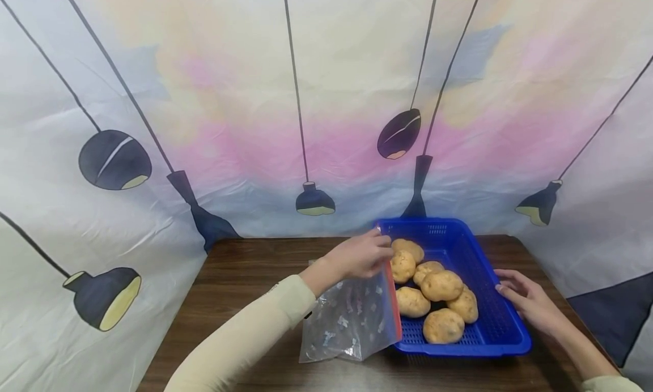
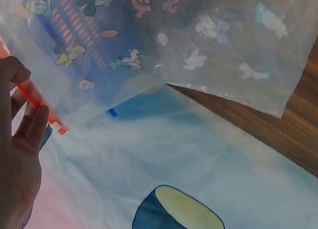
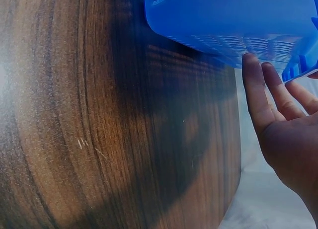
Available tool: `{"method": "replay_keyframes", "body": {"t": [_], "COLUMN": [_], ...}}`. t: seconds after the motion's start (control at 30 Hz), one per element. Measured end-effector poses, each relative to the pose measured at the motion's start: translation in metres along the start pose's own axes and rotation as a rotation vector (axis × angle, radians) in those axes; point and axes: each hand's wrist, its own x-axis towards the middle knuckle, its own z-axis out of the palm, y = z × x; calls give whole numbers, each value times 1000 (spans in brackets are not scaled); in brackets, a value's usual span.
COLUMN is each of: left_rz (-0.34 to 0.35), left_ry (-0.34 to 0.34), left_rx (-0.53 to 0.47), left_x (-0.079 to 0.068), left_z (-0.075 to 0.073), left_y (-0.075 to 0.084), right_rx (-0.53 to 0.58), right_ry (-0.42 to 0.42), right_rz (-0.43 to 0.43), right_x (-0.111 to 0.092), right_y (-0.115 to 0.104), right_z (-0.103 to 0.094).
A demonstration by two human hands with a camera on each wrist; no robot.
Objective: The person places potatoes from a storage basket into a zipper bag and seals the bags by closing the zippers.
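Note:
My left hand (image 1: 359, 255) pinches the red zip edge of a clear zip bag (image 1: 347, 324) printed with small cartoon figures. In the left wrist view the same red strip runs between the thumb and fingers of that hand (image 2: 22, 110). The bag's mouth edge lies against the left side of a blue plastic basket (image 1: 490, 318). Several potatoes (image 1: 442, 285) are inside the basket, gathered toward its left part. My right hand (image 1: 533, 301) holds the basket's right rim, thumb over the top and fingers (image 3: 256, 85) along the outer wall.
Everything stands on a brown wood-grain table (image 1: 255, 278). Behind it hangs a pastel cloth (image 1: 245, 109) painted with dark lamps. The basket casts a shadow on the tabletop in the right wrist view.

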Motion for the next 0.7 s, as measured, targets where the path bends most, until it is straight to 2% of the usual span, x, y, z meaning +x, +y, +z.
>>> {"method": "replay_keyframes", "body": {"t": [0.7], "left_rz": [4], "left_ry": [38], "left_rx": [-19], "left_x": [0], "left_z": [10], "left_y": [9], "right_rx": [18], "right_ry": [0], "right_rz": [-29], "right_x": [0], "right_y": [2], "right_z": [0]}}
